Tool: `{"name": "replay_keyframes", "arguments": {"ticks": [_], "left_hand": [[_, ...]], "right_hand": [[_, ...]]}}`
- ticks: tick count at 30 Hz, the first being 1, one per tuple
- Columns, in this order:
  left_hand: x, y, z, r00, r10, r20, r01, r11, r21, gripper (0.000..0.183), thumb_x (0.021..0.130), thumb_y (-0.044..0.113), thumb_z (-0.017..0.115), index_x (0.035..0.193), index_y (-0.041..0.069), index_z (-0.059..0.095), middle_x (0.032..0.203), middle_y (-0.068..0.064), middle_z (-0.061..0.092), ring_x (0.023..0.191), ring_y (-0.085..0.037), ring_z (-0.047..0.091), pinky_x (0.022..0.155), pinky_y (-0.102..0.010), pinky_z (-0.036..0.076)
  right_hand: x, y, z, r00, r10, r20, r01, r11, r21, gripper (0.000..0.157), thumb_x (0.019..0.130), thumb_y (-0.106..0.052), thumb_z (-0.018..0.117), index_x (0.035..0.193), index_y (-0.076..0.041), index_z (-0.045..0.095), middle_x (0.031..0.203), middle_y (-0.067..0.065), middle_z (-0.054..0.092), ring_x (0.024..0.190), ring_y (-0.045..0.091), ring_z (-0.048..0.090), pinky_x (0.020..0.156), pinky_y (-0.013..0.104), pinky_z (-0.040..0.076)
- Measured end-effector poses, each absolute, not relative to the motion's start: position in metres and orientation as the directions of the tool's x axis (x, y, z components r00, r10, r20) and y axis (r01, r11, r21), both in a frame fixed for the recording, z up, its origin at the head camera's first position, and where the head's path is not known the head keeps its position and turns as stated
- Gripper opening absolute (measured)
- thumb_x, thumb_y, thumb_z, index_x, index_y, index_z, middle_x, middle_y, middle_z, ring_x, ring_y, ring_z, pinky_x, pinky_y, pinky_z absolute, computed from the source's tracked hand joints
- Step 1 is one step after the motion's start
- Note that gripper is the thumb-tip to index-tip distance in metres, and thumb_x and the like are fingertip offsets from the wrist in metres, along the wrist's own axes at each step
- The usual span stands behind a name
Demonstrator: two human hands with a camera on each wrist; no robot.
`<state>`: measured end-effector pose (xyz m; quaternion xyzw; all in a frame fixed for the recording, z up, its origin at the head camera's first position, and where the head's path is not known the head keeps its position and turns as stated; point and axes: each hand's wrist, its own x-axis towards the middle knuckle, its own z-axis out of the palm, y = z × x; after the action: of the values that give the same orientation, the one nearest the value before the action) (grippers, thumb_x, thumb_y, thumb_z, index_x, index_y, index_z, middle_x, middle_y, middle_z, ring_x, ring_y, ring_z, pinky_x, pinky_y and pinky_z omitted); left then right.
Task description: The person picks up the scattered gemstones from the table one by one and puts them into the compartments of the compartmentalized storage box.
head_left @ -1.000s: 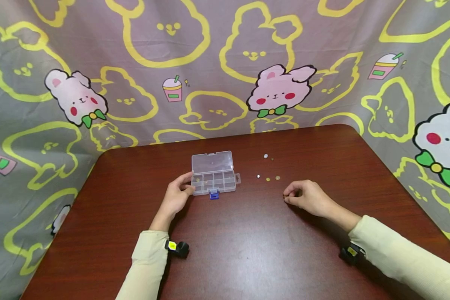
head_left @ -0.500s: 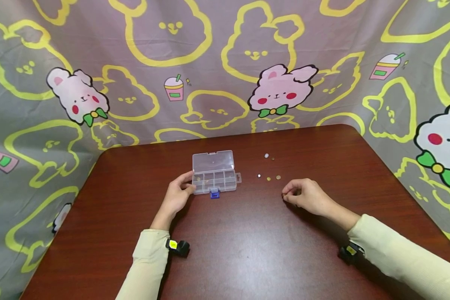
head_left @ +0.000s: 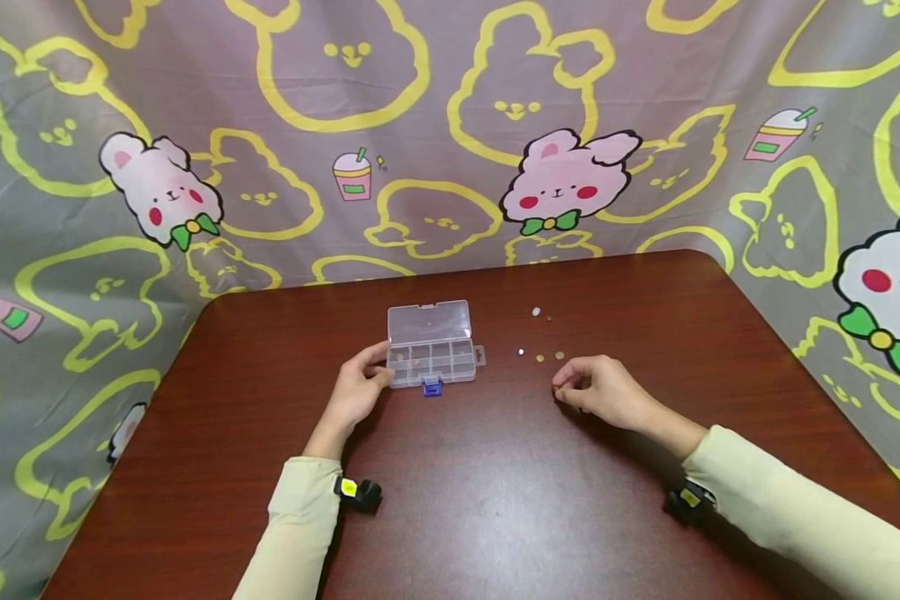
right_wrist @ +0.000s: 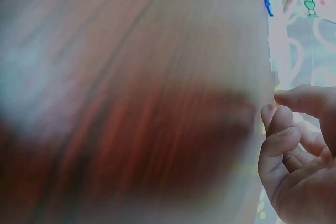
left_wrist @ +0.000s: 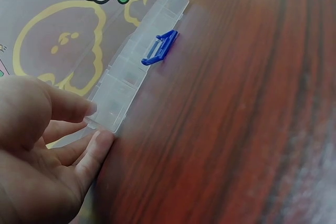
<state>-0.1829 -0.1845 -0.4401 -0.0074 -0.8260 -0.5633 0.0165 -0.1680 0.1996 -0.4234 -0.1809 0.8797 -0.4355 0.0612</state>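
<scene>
Being pinched right of the box (head_left: 452, 378) by the right hand (head_left: 603, 388), a tiny piece (head_left: 556, 390) could be dropped through too light a hold, or the loose bits (head_left: 559, 356) there scattered by a stray brush, while the box's left end is gripped by the left hand (head_left: 356, 392).

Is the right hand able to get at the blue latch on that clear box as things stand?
Probably yes: only bare tabletop shows between the right hand and the blue latch. Its fingertips seem to pinch something tiny, though, which may need setting down first.
</scene>
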Motion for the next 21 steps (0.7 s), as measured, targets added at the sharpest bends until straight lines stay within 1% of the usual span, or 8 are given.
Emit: {"name": "replay_keyframes", "arguments": {"ticks": [3,12,21], "left_hand": [[-0.183,-0.184,-0.439,-0.999,-0.006,0.038,0.034,0.364,0.931,0.050,0.093,-0.007,0.061,0.142,-0.005,0.052,0.134,-0.027,0.058,0.108,-0.036,0.060,0.076,-0.018,0.046],[-0.182,-0.186,-0.443,-0.999,-0.014,0.029,0.022,0.384,0.923,0.051,0.092,-0.007,0.062,0.142,-0.004,0.053,0.132,-0.025,0.059,0.105,-0.033,0.061,0.077,-0.020,0.047],[-0.182,-0.185,-0.442,-0.999,-0.010,0.044,0.037,0.366,0.930,0.051,0.092,-0.007,0.062,0.142,-0.004,0.052,0.131,-0.026,0.060,0.105,-0.033,0.061,0.077,-0.020,0.047]], "right_hand": [[-0.169,0.193,-0.423,-0.920,-0.387,0.063,-0.280,0.535,-0.797,0.007,0.085,0.000,0.072,0.091,-0.005,0.072,0.076,0.001,0.068,0.055,0.012,0.057,0.051,0.026,0.048],[-0.174,0.171,-0.426,-0.908,-0.410,0.087,-0.308,0.513,-0.801,0.009,0.084,0.003,0.072,0.090,-0.005,0.072,0.075,0.000,0.067,0.054,0.013,0.057,0.050,0.027,0.049],[-0.183,0.147,-0.423,-0.901,-0.419,0.117,-0.336,0.499,-0.799,0.008,0.084,0.000,0.073,0.090,-0.005,0.072,0.074,-0.002,0.068,0.051,0.013,0.057,0.049,0.028,0.049]]}}
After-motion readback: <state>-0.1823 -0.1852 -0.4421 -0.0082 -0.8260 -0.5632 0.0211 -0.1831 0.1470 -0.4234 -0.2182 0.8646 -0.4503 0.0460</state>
